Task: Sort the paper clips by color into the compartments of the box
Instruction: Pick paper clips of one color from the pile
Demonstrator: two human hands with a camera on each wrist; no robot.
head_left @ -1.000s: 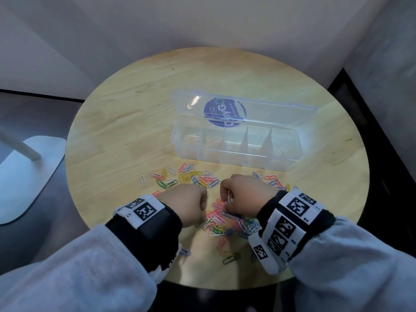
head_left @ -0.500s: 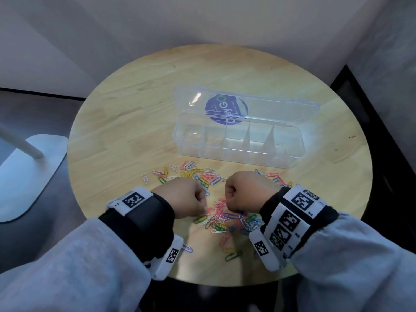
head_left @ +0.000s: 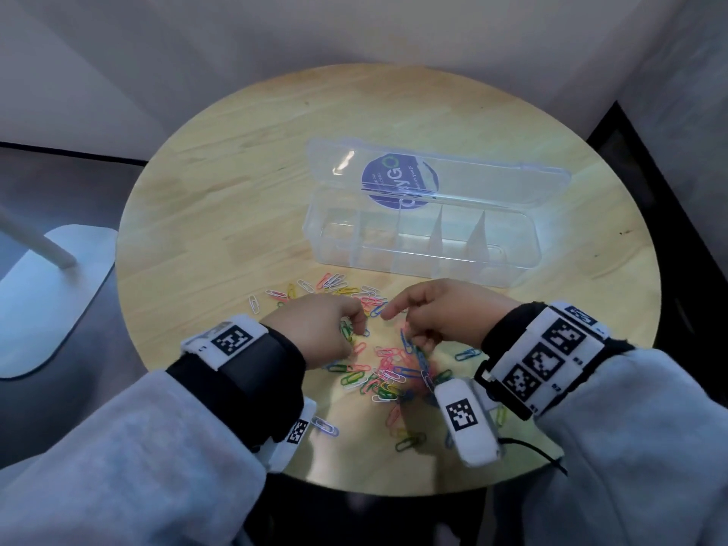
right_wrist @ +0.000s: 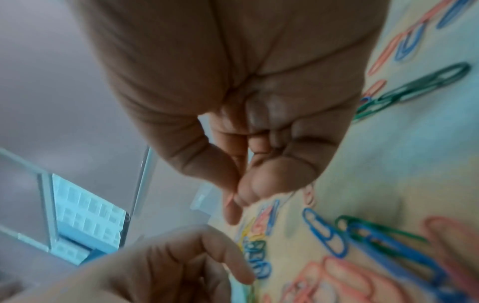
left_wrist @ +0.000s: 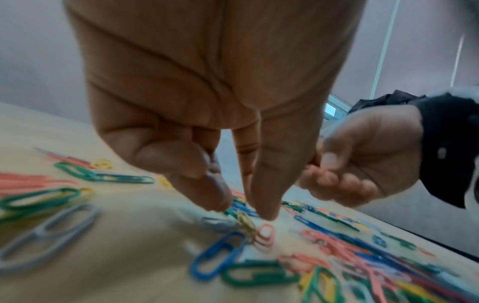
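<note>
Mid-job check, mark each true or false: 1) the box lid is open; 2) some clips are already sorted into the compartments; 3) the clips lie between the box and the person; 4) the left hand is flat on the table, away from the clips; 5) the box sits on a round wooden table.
1) True. The lid of the clear box stands open behind the compartments.
2) False. The compartments look empty; no colored clip shows inside them.
3) True. The paper clips are scattered on the near side of the box, around both hands.
4) False. The left hand is over the clips, thumb and fingertips drawn together at them; the right hand is close beside it.
5) True. It rests on the round wooden table.
</note>
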